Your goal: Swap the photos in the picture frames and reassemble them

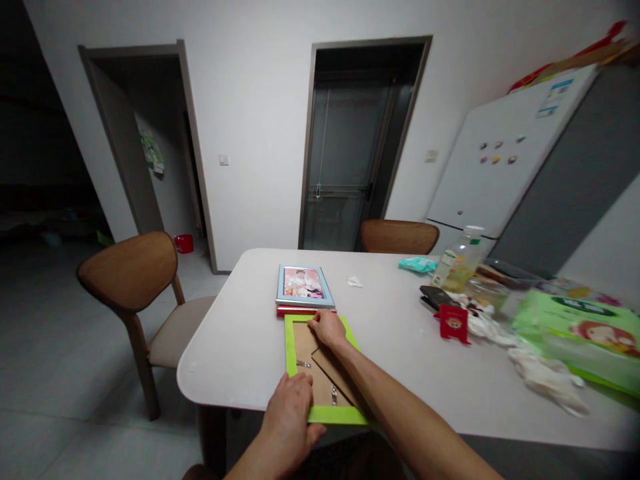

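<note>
A lime-green picture frame [330, 416] lies face down at the table's near edge, its brown backing board [304, 340] with metal clips facing up. A brown stand flap [330, 368] sits on the board, partly hidden under my right forearm. My left hand [291, 408] grips the frame's lower left corner, thumb at the near edge. Near the frame's far end, my right hand [329, 328] has its fingers curled together against the backing; what they pinch, if anything, is hidden. Just beyond lies a light blue picture frame [326, 287] with a pink picture, on top of a red frame [300, 311].
On the white table [390, 373] are a tissue scrap [355, 282], a black phone-like object [436, 297], a red card-like item [454, 323], a bottle [459, 260] and a green tissue pack [580, 327]. Wooden chairs stand left [133, 270] and behind [400, 236].
</note>
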Available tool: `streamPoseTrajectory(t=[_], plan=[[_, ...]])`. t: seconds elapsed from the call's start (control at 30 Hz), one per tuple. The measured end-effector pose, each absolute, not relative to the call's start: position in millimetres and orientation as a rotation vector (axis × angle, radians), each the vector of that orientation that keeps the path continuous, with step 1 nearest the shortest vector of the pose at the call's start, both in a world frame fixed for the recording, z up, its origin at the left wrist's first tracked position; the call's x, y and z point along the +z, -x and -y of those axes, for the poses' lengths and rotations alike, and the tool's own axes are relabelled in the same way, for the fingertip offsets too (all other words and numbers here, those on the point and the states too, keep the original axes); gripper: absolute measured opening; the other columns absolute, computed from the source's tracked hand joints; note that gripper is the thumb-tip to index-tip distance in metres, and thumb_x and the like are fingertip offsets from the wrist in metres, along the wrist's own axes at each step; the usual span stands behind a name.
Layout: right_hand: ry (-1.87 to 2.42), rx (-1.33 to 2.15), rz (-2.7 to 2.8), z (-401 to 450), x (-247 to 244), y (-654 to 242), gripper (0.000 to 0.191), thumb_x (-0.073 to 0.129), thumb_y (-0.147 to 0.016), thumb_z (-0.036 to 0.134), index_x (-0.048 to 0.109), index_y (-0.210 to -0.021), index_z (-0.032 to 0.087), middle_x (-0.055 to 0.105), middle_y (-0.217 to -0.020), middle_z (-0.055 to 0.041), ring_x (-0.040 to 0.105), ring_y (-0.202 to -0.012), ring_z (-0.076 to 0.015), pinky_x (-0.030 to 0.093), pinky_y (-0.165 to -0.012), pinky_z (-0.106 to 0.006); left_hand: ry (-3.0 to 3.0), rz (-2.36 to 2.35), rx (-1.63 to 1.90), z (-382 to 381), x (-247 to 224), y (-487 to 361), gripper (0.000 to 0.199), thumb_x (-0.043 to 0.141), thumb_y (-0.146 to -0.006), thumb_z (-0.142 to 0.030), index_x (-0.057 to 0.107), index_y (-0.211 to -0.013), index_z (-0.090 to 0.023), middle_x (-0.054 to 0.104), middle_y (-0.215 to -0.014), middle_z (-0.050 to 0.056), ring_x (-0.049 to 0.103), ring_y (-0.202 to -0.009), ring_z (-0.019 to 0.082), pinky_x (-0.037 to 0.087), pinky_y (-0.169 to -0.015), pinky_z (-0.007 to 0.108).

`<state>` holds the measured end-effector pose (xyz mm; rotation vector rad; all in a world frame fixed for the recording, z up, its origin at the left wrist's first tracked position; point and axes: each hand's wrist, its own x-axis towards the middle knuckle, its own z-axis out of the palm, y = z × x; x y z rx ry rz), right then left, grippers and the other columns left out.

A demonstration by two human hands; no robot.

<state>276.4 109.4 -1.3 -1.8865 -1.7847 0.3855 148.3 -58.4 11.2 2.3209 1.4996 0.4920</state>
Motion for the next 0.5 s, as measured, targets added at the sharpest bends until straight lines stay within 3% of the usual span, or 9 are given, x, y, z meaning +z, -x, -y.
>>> streamPoseTrajectory(t=[0.13, 0.3, 0.4, 0.5], plan=[[1.719, 0.454, 1.765, -95.5, 8.6, -297.3, 0.019, 0.047, -0.071, 0.029, 0.062, -0.071, 0.017, 0.065, -0.071, -0.0033, 0.057, -0.066, -0.0124, 0.039, -0.058, -0.02, -2.442, -1.434, 0.396, 55.2, 11.4, -166.0, 0.051, 0.065, -0.058, -0.023, 0.05, -0.105, -0.013, 0.037, -0.129, 0.014, 0.028, -0.121, 0.027, 0.018, -0.102, 0.047], [1.58, 0.62, 1.537, -60.5, 13.3, -352.1, 0.025, 0.044, -0.07, 0.032, 0.061, -0.079, 0.015, 0.064, -0.079, -0.0056, 0.058, -0.069, -0.0151, 0.042, -0.059, -0.024, -2.438, -1.383, 0.393, 52.1, 5.4, -175.5, 0.059, 0.053, -0.057, -0.005, 0.042, -0.115, -0.01, 0.036, -0.13, 0.015, 0.029, -0.121, 0.026, 0.023, -0.101, 0.044], [1.447, 0.889, 1.128, -29.7, 8.6, -371.2, 0.032, 0.046, -0.068, 0.038, 0.058, -0.085, 0.014, 0.063, -0.08, -0.008, 0.058, -0.065, -0.0162, 0.043, -0.054, -0.026, -2.399, -1.307, 0.666, 56.0, 13.2, -174.4, 0.054, 0.049, -0.057, -0.004, 0.044, -0.11, -0.012, 0.038, -0.129, 0.014, 0.031, -0.12, 0.025, 0.025, -0.1, 0.045], [1.28, 1.189, 0.994, 2.4, 3.0, -360.2, 0.035, 0.044, -0.07, 0.044, 0.057, -0.086, 0.015, 0.063, -0.077, -0.008, 0.058, -0.065, -0.0161, 0.045, -0.057, -0.027, -2.189, -1.194, 1.036, 60.0, 29.1, -182.6, 0.028, 0.047, -0.068, -0.011, 0.048, -0.094, -0.017, 0.039, -0.127, 0.011, 0.034, -0.118, 0.024, 0.031, -0.097, 0.043]])
